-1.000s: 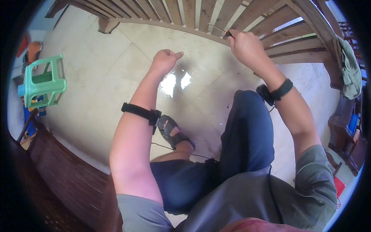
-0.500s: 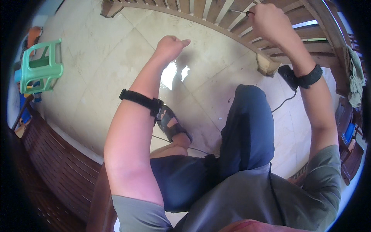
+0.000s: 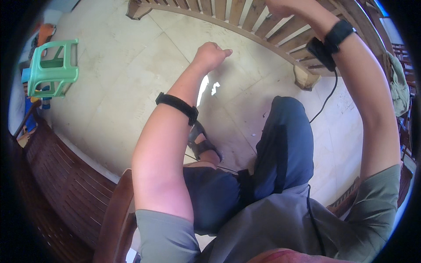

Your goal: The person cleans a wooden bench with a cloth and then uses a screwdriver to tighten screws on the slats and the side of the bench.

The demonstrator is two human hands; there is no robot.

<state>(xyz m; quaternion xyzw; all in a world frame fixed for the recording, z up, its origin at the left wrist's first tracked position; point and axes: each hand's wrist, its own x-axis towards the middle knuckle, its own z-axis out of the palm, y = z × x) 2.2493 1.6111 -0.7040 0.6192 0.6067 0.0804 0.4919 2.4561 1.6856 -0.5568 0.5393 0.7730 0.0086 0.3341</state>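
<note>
My left hand (image 3: 212, 57) is curled closed above the tiled floor, thumb sticking out to the right. Its palm side is hidden, so anything inside cannot be made out. Up at the top edge, my right hand (image 3: 283, 6) reaches over a slatted wooden piece of furniture (image 3: 237, 13). The fingers look bent, but the frame cuts them off and whatever they hold is out of sight. Black straps (image 3: 175, 104) circle both forearms; the right one carries a small black box (image 3: 321, 53) with a cable.
A green plastic stool (image 3: 55, 68) stands on the tiles at the left. Along the lower left runs a dark slatted wooden bench (image 3: 66, 175). A greenish cloth (image 3: 398, 85) hangs at the right. The black cable (image 3: 324, 105) trails down near my knee.
My right hand has gone up and left, partly out of the picture; the thin dark-handled tool in it no longer shows. My left hand has shifted right, still curled.
</note>
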